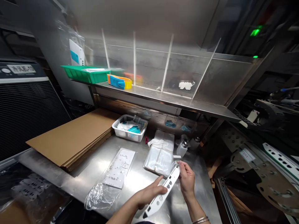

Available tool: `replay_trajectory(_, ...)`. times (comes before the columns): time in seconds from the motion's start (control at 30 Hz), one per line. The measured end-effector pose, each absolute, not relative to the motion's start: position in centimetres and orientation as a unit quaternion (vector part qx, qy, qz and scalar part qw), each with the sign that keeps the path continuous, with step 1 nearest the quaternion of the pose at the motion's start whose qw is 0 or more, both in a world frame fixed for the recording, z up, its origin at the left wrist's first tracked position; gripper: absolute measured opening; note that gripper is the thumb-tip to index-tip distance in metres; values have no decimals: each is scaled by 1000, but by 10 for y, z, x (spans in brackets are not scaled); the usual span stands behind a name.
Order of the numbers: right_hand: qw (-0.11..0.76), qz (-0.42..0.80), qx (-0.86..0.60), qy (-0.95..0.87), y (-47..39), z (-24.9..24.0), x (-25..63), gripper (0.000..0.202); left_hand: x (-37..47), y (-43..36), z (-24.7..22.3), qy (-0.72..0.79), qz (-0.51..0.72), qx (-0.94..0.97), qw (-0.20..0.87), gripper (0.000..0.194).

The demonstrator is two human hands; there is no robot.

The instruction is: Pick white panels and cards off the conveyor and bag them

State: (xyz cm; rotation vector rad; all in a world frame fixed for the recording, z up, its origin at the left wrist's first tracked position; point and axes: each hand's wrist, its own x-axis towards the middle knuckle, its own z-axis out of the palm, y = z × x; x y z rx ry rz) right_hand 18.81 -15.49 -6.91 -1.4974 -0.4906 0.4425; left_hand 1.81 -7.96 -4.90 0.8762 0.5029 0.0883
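Note:
A long white panel with cut-out holes (168, 186) is tilted up in front of me, its upper end away from my body. My left hand (149, 193) grips it along its middle, thumb on the face with the holes. At the panel's upper end, the fingers of my right hand (187, 179) are closed in a pinch on its tip; a small clear or whitish bit shows there, too small to make out. Just beyond the panel lies a stack of white plastic bags (160, 154). To the left, a flat white sheet with small markings (121, 168) rests partly in clear plastic wrap (101, 196).
Stacked brown cardboard sheets (77, 133) cover the table's left side. At the back stand a white bin (129, 137) and a metal-capped bottle (182, 148). Above runs a metal shelf (173, 101) with a green tray (86, 74) and a coloured strap (119, 82). Machinery (266, 177) borders the right.

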Motion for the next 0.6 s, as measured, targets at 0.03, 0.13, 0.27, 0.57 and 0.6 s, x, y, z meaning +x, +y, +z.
replay_trajectory(0.03,676,187,-670,-244,-156,-67,186,27,27,-83,-50,268,29,399,877,44)
replay_trajectory(0.13,621,151,-680,-359,-160,-66,177,17,46,-87,-50,273,-8,258,927,42)
replay_trajectory(0.27,544,125,-704,-439,-155,-79,172,20,53,-85,-49,219,98,101,965,46)
replay_trajectory(0.57,535,219,-673,-462,-116,-62,173,20,26,-95,-66,168,53,65,982,70)
replay_trajectory(0.6,531,247,-661,-468,-116,-58,163,19,18,-97,-72,193,68,81,975,59)
